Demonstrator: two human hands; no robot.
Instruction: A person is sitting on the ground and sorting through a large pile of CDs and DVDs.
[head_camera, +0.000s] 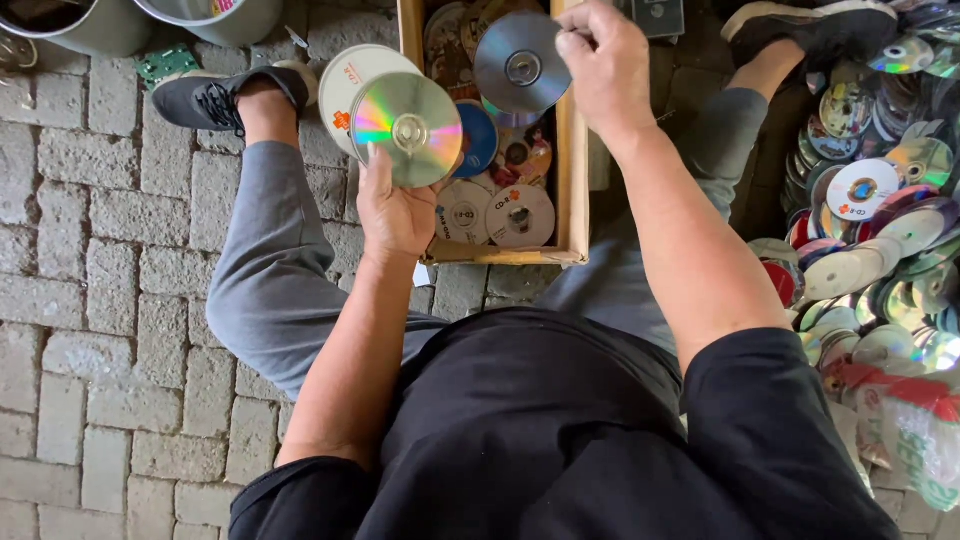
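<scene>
My left hand (396, 208) holds a shiny rainbow-tinted disc (408, 128) by its lower edge, with a white-faced disc (346, 82) fanned out behind it. My right hand (605, 62) pinches a dark grey disc (518, 62) by its right rim, above a wooden box (572, 170). The box lies between my legs and holds several discs, among them a blue one (478, 140) and white ones (520, 216).
A large heap of loose discs (880, 200) covers the ground at the right, next to a red-and-white plastic bag (915, 420). My shoes (215, 98) rest on grey paving stones. Two metal buckets (90, 22) stand at the top left.
</scene>
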